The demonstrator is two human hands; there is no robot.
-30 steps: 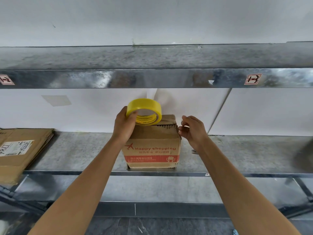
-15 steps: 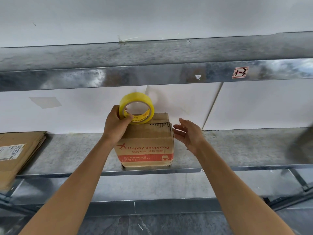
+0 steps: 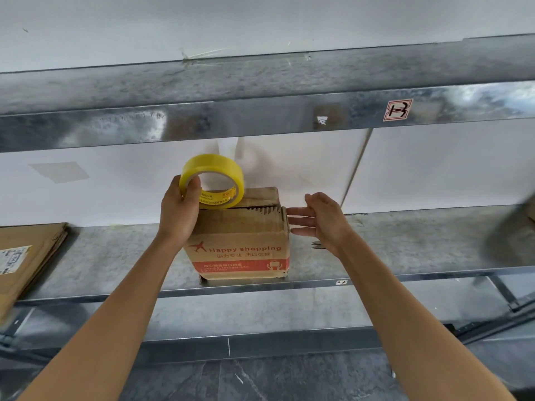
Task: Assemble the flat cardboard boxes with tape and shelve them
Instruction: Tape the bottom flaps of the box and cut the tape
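Tape roll (image 3: 212, 180) is gripped by left hand (image 3: 179, 211) atop box (image 3: 240, 241); right hand (image 3: 324, 219) is spread, fingertips at box side. Box could be tipped off shelf (image 3: 405, 244).

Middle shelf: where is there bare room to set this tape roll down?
Bare shelf between the flat cardboard stack and the box, and also beyond the right hand. Crowded at the box, where the left hand holds the tape roll.

Head camera faces forward, close to the shelf (image 3: 405, 250), arms reaching in.
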